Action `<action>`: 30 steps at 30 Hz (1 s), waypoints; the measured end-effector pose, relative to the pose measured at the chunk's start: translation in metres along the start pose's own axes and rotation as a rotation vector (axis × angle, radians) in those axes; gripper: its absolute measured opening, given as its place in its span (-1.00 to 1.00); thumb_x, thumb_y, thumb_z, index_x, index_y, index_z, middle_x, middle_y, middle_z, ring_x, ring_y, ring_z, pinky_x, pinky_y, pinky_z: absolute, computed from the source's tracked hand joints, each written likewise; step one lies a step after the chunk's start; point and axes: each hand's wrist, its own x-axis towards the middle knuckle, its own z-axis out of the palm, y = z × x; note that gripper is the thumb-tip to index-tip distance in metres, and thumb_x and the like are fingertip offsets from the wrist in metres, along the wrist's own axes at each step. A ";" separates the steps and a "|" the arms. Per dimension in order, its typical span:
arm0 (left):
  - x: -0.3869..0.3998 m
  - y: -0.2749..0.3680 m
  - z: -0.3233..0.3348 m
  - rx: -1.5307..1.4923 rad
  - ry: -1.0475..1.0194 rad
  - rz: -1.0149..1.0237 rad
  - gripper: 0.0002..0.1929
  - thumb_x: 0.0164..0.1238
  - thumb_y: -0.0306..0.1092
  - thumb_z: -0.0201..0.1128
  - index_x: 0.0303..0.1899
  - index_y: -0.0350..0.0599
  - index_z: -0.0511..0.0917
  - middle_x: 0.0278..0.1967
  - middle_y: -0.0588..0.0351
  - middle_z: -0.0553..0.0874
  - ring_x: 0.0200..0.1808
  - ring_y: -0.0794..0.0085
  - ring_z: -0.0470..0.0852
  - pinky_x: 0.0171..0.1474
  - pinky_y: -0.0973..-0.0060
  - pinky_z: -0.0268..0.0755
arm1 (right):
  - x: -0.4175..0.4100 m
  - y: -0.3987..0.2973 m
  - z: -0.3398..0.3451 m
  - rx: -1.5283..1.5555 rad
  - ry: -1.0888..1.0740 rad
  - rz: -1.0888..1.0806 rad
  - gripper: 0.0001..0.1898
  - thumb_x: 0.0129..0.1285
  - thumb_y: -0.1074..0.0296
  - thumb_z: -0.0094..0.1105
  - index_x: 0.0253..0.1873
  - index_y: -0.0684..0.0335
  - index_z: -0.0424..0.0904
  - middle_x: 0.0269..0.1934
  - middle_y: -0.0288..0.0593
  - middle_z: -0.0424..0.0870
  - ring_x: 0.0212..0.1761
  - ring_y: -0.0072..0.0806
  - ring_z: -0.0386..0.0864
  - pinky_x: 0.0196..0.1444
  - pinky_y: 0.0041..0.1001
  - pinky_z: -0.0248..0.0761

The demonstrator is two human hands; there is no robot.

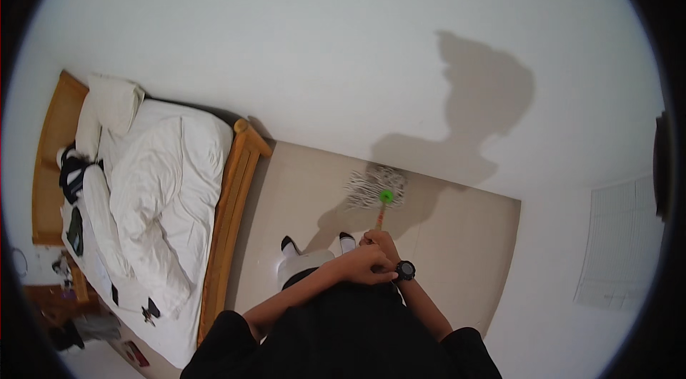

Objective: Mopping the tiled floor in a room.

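A string mop head with grey-white strands lies spread on the tiled floor close to the wall. A green round joint links it to a slim mop handle, which slants up towards me. My right hand grips the handle and has a black watch at its wrist. Nearer my body, my left hand is curled around the handle's upper part, just behind the right hand. The handle's top end is hidden by my hands.
To the left stands a wooden bed with a rumpled white quilt, a pillow and dark clothing. A white wall bounds the beige floor ahead and continues on the right. My socked feet are just behind the mop.
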 end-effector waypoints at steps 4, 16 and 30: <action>-0.010 -0.045 0.023 -0.096 0.120 -0.096 -0.62 0.43 -0.18 0.26 -0.52 -0.27 0.57 -0.63 -0.04 0.54 -0.58 0.18 0.50 -0.42 0.28 0.30 | 0.001 0.031 0.003 -0.241 0.189 -0.252 -0.71 0.09 0.26 0.22 -0.47 0.34 0.37 -0.50 0.00 0.52 -0.42 -0.10 0.50 -0.35 -0.26 0.30; -0.057 0.051 -0.005 0.082 0.660 -0.463 -0.73 0.40 -0.33 0.25 -0.48 -0.27 0.59 -0.61 -0.08 0.57 -0.51 0.12 0.57 -0.32 0.27 0.41 | 0.070 -0.015 0.059 -0.196 -0.475 -0.554 -0.78 0.08 0.21 0.23 -0.40 0.26 0.51 -0.40 0.00 0.60 -0.23 0.01 0.58 -0.15 -0.14 0.41; -0.057 -0.029 0.016 0.267 0.714 -0.474 -0.65 0.38 -0.18 0.27 -0.54 -0.21 0.57 -0.57 -0.06 0.58 -0.44 0.10 0.59 -0.30 0.20 0.40 | 0.135 -0.002 0.082 -0.084 -0.520 -0.727 -0.79 0.04 0.54 0.31 -0.52 0.28 0.40 -0.57 -0.13 0.41 -0.47 -0.17 0.40 -0.38 -0.36 0.34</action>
